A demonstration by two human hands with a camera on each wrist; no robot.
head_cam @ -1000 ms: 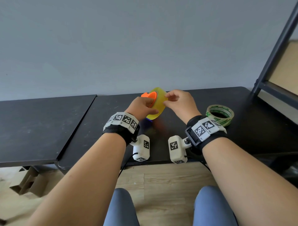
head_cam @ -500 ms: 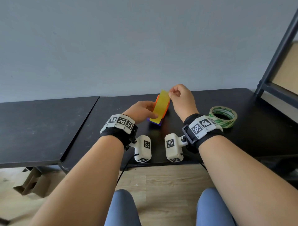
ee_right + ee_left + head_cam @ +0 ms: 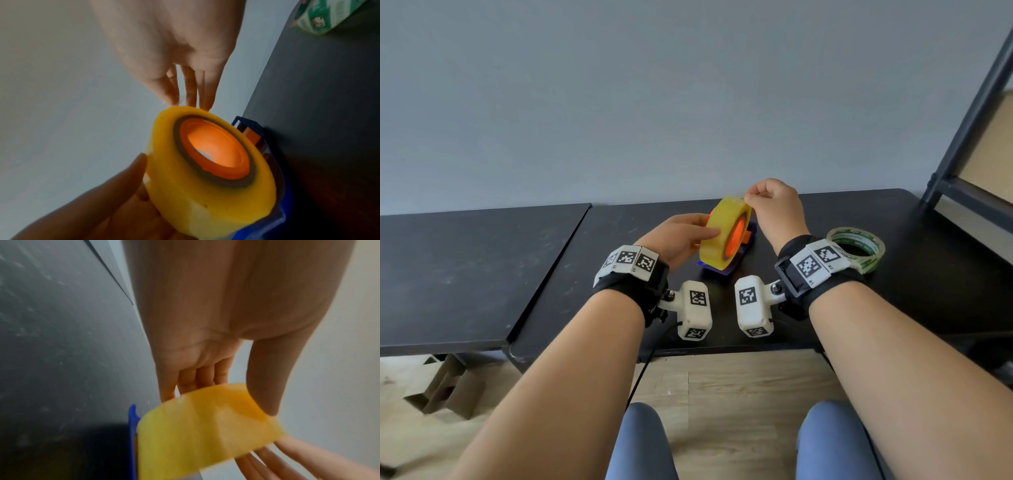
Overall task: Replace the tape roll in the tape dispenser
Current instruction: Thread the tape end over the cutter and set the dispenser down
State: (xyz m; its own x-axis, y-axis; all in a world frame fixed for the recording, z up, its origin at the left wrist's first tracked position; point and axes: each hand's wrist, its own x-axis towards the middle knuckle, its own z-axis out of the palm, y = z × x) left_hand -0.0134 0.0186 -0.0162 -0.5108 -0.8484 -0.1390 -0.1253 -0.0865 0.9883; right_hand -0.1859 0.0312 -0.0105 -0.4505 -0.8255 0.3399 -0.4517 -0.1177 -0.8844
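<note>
Yellow tape roll (image 3: 724, 236) sits on the orange hub (image 3: 734, 240) of the blue tape dispenser (image 3: 717, 269), centre of the head frame, dispenser base down on the black desk (image 3: 774, 308). Left hand (image 3: 681, 236) grips the roll's outer band, thumb on the side face. Right hand (image 3: 774, 205) pinches at the roll's top edge with fingertips (image 3: 172, 99); cannot tell whether a free tape end is actually lifted.

Judged step: find and peel the leading end, then feed it to the cutter. To do it well: keep the left hand bracing so the hub doesn't spin, pick at the edge with a nail, pull along the tape's line, not sideways, or the film may split.

Materials: roll is glossy translucent yellow film, grey core ring, smooth orange plastic hub with an open centre. Dispenser is hard blue plastic. Desk is matte and scuffed. Green-printed tape roll (image 3: 858, 245) lies flat at right, well apart.
</note>
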